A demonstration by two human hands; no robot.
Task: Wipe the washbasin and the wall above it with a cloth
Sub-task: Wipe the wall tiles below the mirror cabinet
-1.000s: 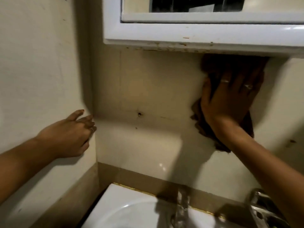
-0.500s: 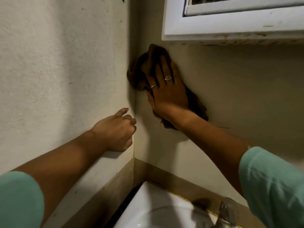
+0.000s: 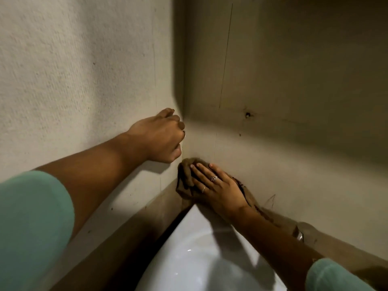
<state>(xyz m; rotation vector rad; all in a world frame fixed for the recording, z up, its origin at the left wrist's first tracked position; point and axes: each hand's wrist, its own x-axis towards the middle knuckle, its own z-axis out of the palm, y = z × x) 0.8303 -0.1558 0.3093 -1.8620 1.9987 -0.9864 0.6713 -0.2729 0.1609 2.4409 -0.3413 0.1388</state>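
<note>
Beige wall [image 3: 294, 164]: right hand [image 3: 218, 191] presses brown cloth [image 3: 186, 175] flat.

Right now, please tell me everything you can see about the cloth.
The cloth is brown, soft and crumpled, with a rough weave. It sits low in the corner where the two walls meet, just above the back corner of the white washbasin. The right hand presses it flat against the back wall with straight fingers. One bunched part sticks out past the fingertips; a darker strip shows behind the wrist. The left hand does not touch it.
</note>
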